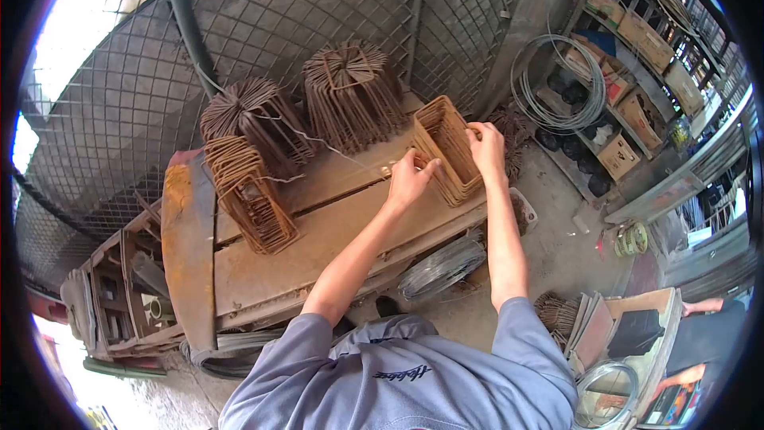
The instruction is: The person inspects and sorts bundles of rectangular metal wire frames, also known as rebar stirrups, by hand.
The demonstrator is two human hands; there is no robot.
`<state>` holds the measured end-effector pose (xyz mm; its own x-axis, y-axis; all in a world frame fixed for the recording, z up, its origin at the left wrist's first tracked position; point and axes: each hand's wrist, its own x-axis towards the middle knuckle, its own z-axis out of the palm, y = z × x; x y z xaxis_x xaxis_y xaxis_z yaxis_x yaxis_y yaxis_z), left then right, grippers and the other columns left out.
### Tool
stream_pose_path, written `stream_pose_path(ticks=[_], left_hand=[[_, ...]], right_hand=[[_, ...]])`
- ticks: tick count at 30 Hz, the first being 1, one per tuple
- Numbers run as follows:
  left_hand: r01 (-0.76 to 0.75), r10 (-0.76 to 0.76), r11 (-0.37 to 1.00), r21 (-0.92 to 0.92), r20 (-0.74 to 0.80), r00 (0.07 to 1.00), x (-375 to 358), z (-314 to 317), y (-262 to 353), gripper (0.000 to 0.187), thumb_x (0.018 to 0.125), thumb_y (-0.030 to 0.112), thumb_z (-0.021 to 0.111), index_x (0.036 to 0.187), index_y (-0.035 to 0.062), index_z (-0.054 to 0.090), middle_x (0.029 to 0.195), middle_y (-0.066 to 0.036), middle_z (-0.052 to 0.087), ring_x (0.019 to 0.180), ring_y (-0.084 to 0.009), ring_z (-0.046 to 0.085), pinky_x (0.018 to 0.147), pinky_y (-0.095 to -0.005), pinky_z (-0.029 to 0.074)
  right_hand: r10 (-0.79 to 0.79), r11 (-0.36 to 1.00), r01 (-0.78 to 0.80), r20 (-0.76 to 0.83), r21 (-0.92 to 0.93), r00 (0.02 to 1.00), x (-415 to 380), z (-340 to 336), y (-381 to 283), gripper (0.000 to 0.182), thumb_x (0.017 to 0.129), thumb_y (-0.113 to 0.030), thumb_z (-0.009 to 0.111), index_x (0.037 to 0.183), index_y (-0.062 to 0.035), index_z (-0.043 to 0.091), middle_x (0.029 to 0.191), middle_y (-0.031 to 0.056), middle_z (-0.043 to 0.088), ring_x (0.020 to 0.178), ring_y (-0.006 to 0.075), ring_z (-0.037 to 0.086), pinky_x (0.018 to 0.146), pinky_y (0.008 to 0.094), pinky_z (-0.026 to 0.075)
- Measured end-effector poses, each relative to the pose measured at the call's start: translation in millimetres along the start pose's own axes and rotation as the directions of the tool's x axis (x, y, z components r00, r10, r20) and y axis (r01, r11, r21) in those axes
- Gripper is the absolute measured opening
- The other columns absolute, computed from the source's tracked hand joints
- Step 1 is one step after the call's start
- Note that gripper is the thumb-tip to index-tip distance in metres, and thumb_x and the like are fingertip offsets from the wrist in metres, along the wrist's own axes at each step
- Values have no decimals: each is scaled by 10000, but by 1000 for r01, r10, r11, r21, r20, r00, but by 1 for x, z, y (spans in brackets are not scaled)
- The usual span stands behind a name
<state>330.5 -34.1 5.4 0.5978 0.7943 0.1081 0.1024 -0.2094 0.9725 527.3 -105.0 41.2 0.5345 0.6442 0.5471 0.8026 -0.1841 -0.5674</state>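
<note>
A stack of rectangular rusty rebar stirrups (446, 151) stands near the right end of the wooden bench, its bent bars forming an open-topped box shape. My left hand (411, 177) is closed at the stack's near left side, thumb and fingers around the bars. On the opposite side my right hand (487, 147) grips the right edge, fingers curled over it. A thin wire (338, 151) runs across the bench toward my left hand; its end there is hard to make out.
Bundled stirrups (350, 95) stand at the back of the wooden bench (342, 223), with more bundles (251, 191) at its left. Wire mesh (263, 16) rises behind. A wire coil (561, 80) hangs by shelves with boxes (641, 115). Another person's arm (683, 376) shows at lower right.
</note>
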Motion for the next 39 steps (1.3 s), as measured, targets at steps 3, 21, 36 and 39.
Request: stream_pose_path(ticks=[3, 21, 36, 39], left_hand=[[14, -15, 1000, -14, -77, 997, 13, 21, 8, 394, 851, 287, 789, 955, -58, 629, 748, -132, 707, 681, -220, 689, 662, -378, 542], [19, 19, 993, 116, -313, 949, 2, 30, 43, 222, 847, 144, 671, 941, -46, 603, 764, -178, 703, 712, -286, 714, 685, -402, 552], [-252, 311, 950, 185, -477, 822, -140, -92, 85, 227, 913, 18, 695, 1125, -39, 638, 923, -124, 688, 761, -167, 691, 692, -287, 571], [-209, 343, 932, 297, -533, 773, -165, -125, 76, 242, 911, 8, 695, 1145, -41, 654, 919, -121, 679, 763, -174, 691, 691, -289, 571]], right_hand=[[36, 995, -38, 23, 93, 999, 2, 0, 1, 167, 892, -71, 698, 1023, 30, 715, 1004, 203, 685, 886, 362, 691, 775, 417, 546], [-30, 976, 40, -52, 213, 998, 6, -13, -27, 136, 904, -48, 675, 997, 45, 707, 924, 190, 676, 820, 342, 694, 716, 396, 546], [-34, 684, -276, 408, 675, 912, -60, 30, -149, 223, 908, -115, 734, 1066, 40, 712, 897, 96, 747, 818, 134, 707, 727, 272, 559], [-99, 628, -291, 445, 722, 890, -79, 60, -177, 219, 915, -124, 732, 1067, 32, 713, 881, 57, 735, 792, 96, 677, 719, 247, 547]])
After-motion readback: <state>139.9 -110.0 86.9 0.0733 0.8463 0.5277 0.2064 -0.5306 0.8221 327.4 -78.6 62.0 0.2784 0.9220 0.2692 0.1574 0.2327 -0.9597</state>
